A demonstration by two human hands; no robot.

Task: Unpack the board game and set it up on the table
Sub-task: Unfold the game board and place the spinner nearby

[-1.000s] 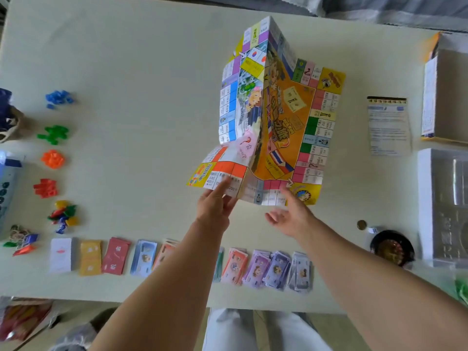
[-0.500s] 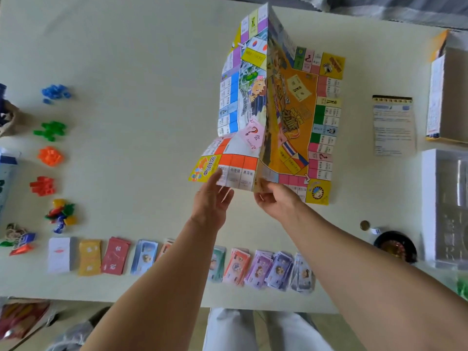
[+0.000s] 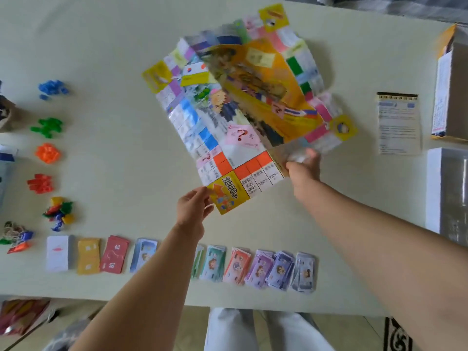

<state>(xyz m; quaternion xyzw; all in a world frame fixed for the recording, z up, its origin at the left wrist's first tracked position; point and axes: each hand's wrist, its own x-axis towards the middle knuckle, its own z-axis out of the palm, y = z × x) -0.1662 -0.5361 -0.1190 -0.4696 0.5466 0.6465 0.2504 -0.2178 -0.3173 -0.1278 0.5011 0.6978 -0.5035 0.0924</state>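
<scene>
The colourful paper game board (image 3: 235, 115) is spread almost open above the middle of the table, still creased and blurred by motion. My left hand (image 3: 193, 209) pinches its near yellow corner. My right hand (image 3: 302, 165) grips the near edge at the central fold. Piles of blue (image 3: 52, 87), green (image 3: 46, 127), orange (image 3: 47, 153) and red (image 3: 40, 183) plastic pieces lie at the left. Card stacks (image 3: 87, 255) and banknote stacks (image 3: 268, 271) line the table's near edge.
A rules sheet (image 3: 398, 124) lies right of the board. The open game box (image 3: 450, 97) and its clear plastic insert tray (image 3: 448, 196) stand at the right edge. Mixed coloured tokens (image 3: 58, 212) sit near the left piles. The table's front edge (image 3: 177, 301) is close to my legs.
The board has swung open from a tall half-folded tent into a nearly flat, tilted sheet. My left hand moved to the yellow corner and my right hand shifted right along the near edge.
</scene>
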